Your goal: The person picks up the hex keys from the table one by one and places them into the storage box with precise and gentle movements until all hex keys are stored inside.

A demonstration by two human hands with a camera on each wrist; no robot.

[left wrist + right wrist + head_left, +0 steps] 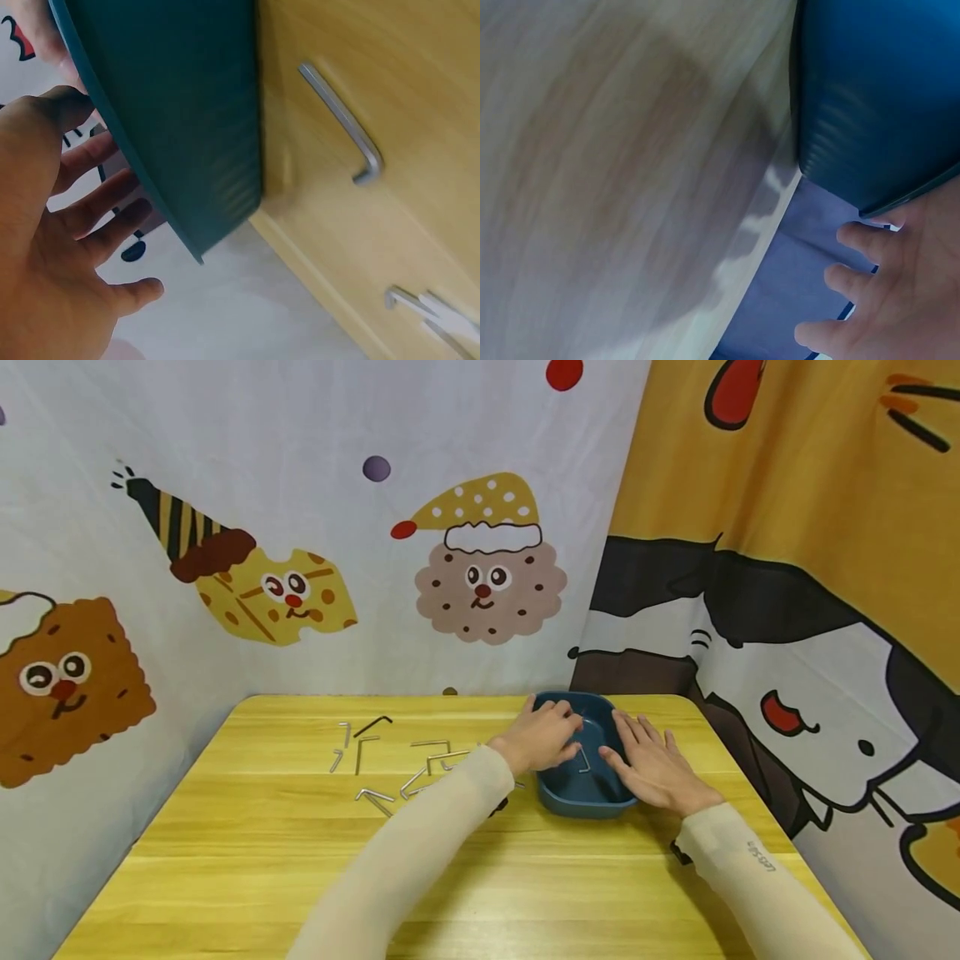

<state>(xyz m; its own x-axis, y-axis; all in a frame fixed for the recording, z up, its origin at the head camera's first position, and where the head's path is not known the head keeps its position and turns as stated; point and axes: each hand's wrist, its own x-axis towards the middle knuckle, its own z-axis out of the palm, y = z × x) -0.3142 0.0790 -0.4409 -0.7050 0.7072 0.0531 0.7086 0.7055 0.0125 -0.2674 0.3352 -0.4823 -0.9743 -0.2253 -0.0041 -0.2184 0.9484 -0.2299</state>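
Observation:
A dark blue plastic basin (585,808) stands at the table's right side. My left hand (538,739) reaches over its left rim, fingers loosely bent above the inside. Just below those fingertips a silver L-shaped hex key (585,762) shows within the basin; whether it touches the hand or the bottom is unclear. In the left wrist view the left hand (52,247) has spread fingers beside the rim. My right hand (656,770) lies along the right rim with fingers extended; its fingers (847,281) show beyond the basin edge in the right wrist view.
Several silver hex keys (447,753) lie scattered on the wooden table (225,860) left of the basin, among them a black hex key (372,724). One hex key (345,120) lies close beside the basin. A cartoon-printed curtain (300,468) hangs behind the table.

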